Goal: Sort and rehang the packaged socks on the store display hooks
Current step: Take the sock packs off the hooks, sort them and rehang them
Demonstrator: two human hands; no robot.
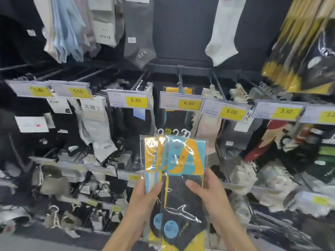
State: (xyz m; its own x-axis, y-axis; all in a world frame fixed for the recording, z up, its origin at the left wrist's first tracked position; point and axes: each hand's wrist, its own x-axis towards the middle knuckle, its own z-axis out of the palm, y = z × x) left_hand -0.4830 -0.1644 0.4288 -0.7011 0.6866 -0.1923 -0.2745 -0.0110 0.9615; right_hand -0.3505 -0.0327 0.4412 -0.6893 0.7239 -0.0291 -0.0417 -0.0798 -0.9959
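Note:
I hold a fanned bunch of packaged socks upright in front of the display. The packs are clear plastic with blue-and-orange cards, dark socks and white hanger hooks on top. My left hand grips the packs on the left edge, thumb on the front. My right hand grips the front pack's right side, thumb across the dark sock. Just above the packs runs a display hook with an 8.80 price tag, one matching pack hanging behind the tag.
Rows of hooks carry other socks: white ones at left, beige ones at right, yellow-black packs at upper right. Yellow price tags line the hook ends. Lower hooks with more packs crowd below both hands.

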